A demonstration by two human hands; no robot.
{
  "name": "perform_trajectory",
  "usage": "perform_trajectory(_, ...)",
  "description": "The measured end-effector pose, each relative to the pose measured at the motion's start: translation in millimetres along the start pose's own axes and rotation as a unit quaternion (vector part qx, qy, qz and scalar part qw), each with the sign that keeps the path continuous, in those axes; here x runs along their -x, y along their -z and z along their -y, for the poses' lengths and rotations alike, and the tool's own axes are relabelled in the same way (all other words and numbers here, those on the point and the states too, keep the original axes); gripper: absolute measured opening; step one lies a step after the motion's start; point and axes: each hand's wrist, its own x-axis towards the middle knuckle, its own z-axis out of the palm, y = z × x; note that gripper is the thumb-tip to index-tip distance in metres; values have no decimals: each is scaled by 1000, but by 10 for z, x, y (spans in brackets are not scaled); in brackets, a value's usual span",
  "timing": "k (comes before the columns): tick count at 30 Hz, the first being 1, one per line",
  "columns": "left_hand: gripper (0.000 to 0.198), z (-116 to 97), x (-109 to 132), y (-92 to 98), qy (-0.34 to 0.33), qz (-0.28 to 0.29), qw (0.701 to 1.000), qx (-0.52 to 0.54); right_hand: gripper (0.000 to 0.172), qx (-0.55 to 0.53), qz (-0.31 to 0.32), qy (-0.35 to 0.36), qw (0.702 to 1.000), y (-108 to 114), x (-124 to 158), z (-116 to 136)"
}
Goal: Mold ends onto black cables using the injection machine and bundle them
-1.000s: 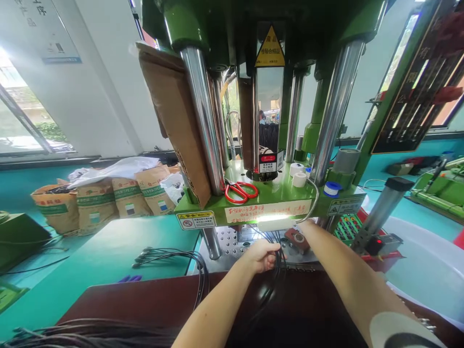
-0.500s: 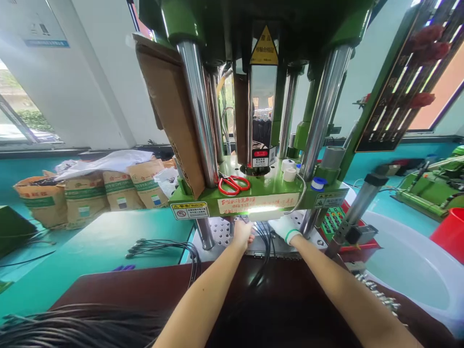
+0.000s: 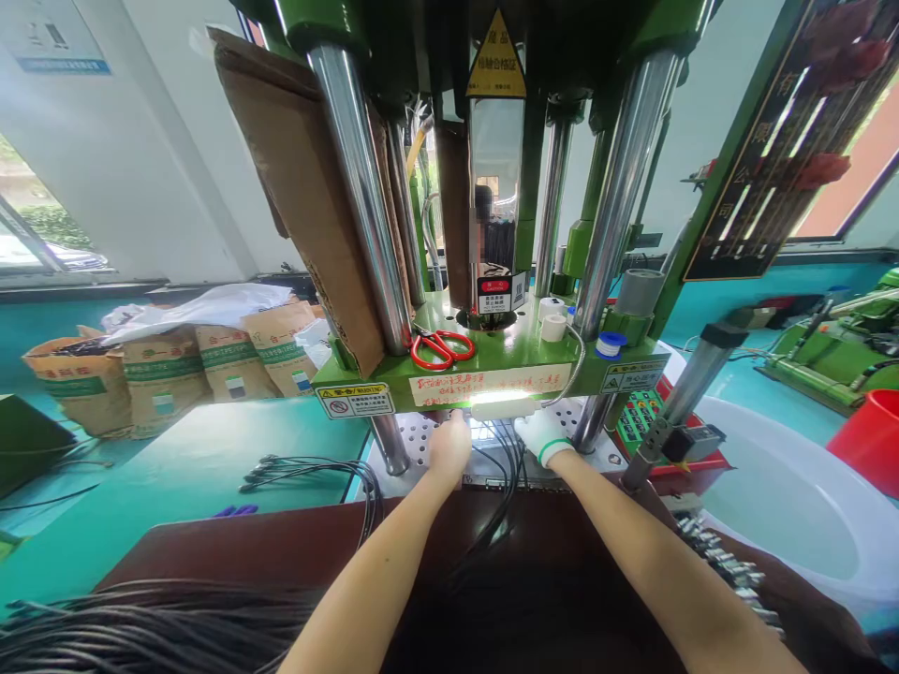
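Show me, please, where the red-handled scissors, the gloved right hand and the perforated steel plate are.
Red-handled scissors (image 3: pixel 444 348), head view, on the handles.
Gloved right hand (image 3: pixel 542 436), head view, on the back.
Perforated steel plate (image 3: pixel 421 435), head view, on the holes.

White plastered walls (image 3: pixel 151 159) on both sides of the room, with a wall poster (image 3: pixel 60 37) high on the left. Along their base, a teal dado band (image 3: pixel 63 314). At far left, a window (image 3: pixel 35 220) full of bright daylight and green shrubbery; at far right, a second window (image 3: pixel 835 178) with an orange glow beyond. On the left, a row of brown paper sacks (image 3: pixel 169 374) under a white plastic bag (image 3: pixel 203 309), beside a teal workbench (image 3: pixel 189 449). On the right, a green machine (image 3: pixel 829 360), a red plastic bucket (image 3: pixel 871 440) and a white plastic basin (image 3: pixel 779 496).
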Motion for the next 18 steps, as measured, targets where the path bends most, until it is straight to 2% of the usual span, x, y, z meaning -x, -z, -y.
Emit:
perform_trajectory(4, 34, -3, -55, -16, -15, 7, 999, -47, 30, 8, -8, 5, 1000, -28, -30, -9)
perform_trajectory(8, 34, -61, -55, 33, -14, -1, 998, -65, 28, 20, -4, 22, 1000, 44, -31, 10)
perform_trajectory(14, 35, -251, -19, 65, -42, -15, 997, -67, 28, 31, -7, 75, 997, 225, 73, 192)
perform_trajectory(18, 33, -242, -34, 22, -53, -4, 996, -71, 28, 44, -19, 83, 995, 205, 84, 281)
